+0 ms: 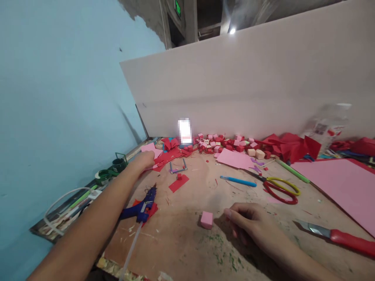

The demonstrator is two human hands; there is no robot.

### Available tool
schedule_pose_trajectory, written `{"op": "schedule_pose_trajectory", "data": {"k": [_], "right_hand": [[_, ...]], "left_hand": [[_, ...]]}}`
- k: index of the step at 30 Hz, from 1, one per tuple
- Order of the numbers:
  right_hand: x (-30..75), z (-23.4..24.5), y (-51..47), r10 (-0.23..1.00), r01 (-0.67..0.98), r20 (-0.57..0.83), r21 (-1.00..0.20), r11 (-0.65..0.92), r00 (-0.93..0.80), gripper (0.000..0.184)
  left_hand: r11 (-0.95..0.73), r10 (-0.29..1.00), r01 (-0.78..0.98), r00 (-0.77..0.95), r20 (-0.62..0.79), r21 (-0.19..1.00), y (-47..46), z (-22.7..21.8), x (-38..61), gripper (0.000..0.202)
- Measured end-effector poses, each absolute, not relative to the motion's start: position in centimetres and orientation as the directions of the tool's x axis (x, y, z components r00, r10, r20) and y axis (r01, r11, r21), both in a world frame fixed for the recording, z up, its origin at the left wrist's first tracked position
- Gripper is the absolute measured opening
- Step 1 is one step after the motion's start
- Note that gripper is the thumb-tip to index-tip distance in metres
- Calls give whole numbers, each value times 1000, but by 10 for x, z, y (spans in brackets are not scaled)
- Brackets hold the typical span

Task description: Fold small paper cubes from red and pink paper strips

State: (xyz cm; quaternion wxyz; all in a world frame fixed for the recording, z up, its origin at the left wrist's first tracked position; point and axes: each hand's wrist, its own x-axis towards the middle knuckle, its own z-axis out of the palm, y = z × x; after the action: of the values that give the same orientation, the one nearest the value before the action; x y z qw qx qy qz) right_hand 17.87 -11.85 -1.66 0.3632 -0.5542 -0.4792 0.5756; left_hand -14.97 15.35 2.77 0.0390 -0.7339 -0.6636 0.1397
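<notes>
My left hand (pixel 146 159) reaches to the far left of the table, over red paper scraps (pixel 168 157) and beside a piece of pink paper (pixel 150 148). Its fingers are mostly hidden behind the back of the hand. Near the front, my right hand (pixel 249 223) hovers low with curled fingers, thumb and forefinger close together. A speck of red shows by the fingertips, too small to name. Just left of them sits a pink paper cube (pixel 206 220). Under my left forearm's right side lies a blue glue gun (pixel 142 205), partly on red paper.
Yellow-and-red scissors (pixel 283 190), a blue pen-like tool (pixel 238 181) and a red-handled knife (pixel 348 239) lie to the right. Small pink and red cubes (pixel 216 143) line the back, by a bright blurred screen (pixel 184 131). A plastic bottle (pixel 331 127) stands at back right.
</notes>
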Motion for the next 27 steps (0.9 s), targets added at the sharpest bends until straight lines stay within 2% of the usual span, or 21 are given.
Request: {"op": "schedule_pose_trajectory", "data": {"k": [10,17,20,24,25,27], "right_hand": [[169,-19,-121,965,64,-258,-965,-255,-42,57],[170,-20,-123,964,-30,-265,-964,-266,-24,56],[170,-18,-125,960,-77,-279,-957,-280,-35,50],[162,-19,-132,959,-188,-283,-942,-277,7,45],[160,-21,-134,961,-253,-276,-930,-267,1,49],[154,-24,-136,971,-357,-232,-904,-234,-49,51]], "left_hand": [[-93,989,982,73,-125,-165,154,25,-153,35],[-117,993,988,115,-28,-98,120,59,-130,28],[-242,965,970,243,96,-20,80,75,-98,18],[-527,841,846,504,197,85,-2,73,-48,12],[-627,772,773,602,205,92,-22,68,-39,8],[-848,503,530,813,294,-15,-52,56,-26,5]]}}
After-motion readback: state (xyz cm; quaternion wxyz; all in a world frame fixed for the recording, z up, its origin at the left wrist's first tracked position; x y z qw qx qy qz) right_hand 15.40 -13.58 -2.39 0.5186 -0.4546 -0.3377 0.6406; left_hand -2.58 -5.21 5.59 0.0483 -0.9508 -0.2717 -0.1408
